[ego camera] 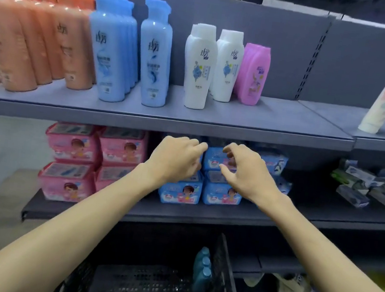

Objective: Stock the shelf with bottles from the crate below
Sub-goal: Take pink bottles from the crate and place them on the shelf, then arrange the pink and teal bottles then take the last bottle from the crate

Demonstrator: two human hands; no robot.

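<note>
- The long grey metal upper shelf [241, 113] is already crowded on its left: rows of tall orange plastic bottles [26, 46], tall blue plastic bottles [112, 51] and shorter white plastic bottles [198, 69], with a small pink plastic bottle [253, 75] at the end. The bare stretch lies to the right of the pink one. To my eye the main risk is a new bottle knocking the front row, since those tall, narrow bottles stand close together and would likely topple in a chain.
- The black plastic lattice crate [223, 283] sits low on the floor, directly under the person's arms. A reach down from here passes the edge of the lower shelf, where stacked blue wipe packs [221, 195] and pink wipe packs [72, 143] could be dragged off by a forearm.
- The teal-blue capped bottles [203, 270], the stock to be shelved, stand in a tight line against the crate's right wall; only their tops and shoulders show. The rest of the crate looks bare. They look smooth and probably slippery, so a one-handed grab by the cap could slip.
- The left hand [174, 160] and right hand [244, 173] hover in front of the blue packs, fingers loosely curled, neither holding anything.
</note>
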